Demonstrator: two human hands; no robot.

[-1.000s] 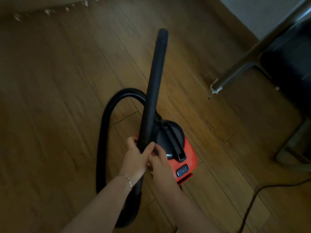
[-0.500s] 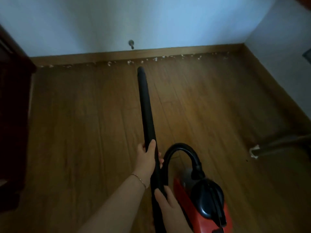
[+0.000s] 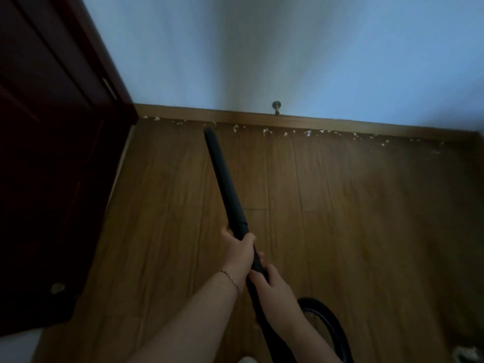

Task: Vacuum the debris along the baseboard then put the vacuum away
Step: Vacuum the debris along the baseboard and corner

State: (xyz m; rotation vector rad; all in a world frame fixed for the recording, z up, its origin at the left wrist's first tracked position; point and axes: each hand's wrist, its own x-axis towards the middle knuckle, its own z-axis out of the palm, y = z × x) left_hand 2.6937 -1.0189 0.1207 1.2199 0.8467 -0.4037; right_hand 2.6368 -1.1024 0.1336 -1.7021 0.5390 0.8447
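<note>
A long black vacuum wand points up and away toward the wooden baseboard, its tip a short way in front of it. My left hand grips the wand at its lower end. Just behind it, my right hand grips the wand where the black hose joins. White debris lies scattered in a line along the foot of the baseboard, from left to far right. The vacuum's red body is out of view.
A dark red wooden door stands on the left. A metal door stop sticks out of the wall above the baseboard. The pale wall meets a side wall in the right corner. Brown plank floor spreads ahead.
The view has lifted from the vacuum body to the wall and moved closer. The wand tip now reaches nearer the baseboard. The red body has dropped out of view.
</note>
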